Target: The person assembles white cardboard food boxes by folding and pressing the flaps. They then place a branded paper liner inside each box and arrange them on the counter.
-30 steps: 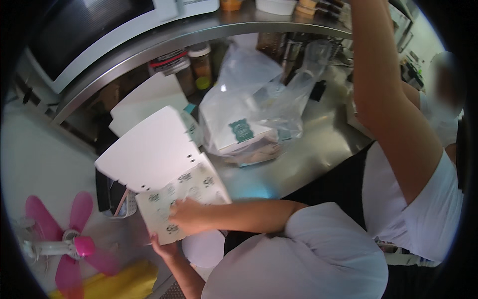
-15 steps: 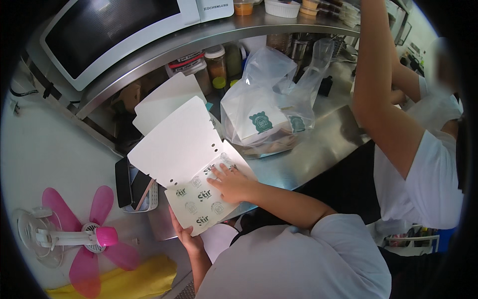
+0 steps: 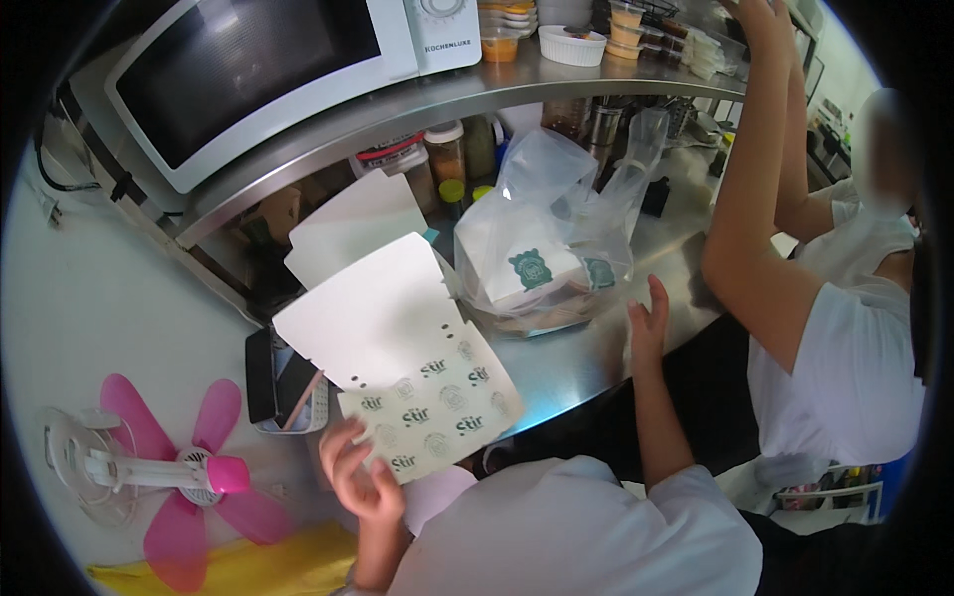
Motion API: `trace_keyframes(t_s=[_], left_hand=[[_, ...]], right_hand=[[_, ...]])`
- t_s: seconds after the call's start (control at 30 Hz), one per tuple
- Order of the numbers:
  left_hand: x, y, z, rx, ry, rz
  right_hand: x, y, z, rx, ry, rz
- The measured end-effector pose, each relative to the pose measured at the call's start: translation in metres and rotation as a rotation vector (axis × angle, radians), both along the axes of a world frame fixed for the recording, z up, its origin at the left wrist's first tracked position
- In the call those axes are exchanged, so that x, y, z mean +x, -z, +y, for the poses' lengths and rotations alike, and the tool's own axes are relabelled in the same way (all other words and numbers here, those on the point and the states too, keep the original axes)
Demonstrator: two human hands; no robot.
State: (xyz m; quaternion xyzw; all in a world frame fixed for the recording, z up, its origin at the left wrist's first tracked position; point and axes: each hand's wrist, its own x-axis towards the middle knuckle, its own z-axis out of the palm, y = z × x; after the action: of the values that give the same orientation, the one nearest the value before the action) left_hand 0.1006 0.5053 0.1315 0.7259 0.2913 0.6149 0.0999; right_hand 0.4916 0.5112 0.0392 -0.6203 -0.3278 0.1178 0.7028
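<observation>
Apart, your two hands spread open: left hand at one lidded white takeaway box, contact unclear; right hand near one plastic bag.

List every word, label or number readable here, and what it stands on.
The wording is not copied here, only placed:
Box liner: repeated green words, clear; round prints, too faint.
Microwave: dark lettering below the dial, readable.
Bagged white box: green print, lettering too small.
Red-topped tub: lettering too blurred.
</observation>
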Motion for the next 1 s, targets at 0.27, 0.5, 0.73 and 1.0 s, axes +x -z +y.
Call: trace_keyframes(t_s=[0.27,0.5,0.73,1.0], left_hand=[[0.162,-0.073,0.142,-0.148,0.142,0.225],[0.202,-0.079,0.189,-0.454,0.301,0.319],[0.204,-0.072,0.191,-0.414,0.262,0.12],[0.214,-0.076,0.217,-0.468,0.26,-0.041]], right_hand=[[0.003,0.037,0.048,0.047,-0.248,0.128],[0.0,0.038,0.061,-0.117,-0.052,-0.13],[0.004,0.036,0.082,-0.08,-0.05,-0.105],[0.007,0.043,0.121,-0.092,0.002,-0.164]])
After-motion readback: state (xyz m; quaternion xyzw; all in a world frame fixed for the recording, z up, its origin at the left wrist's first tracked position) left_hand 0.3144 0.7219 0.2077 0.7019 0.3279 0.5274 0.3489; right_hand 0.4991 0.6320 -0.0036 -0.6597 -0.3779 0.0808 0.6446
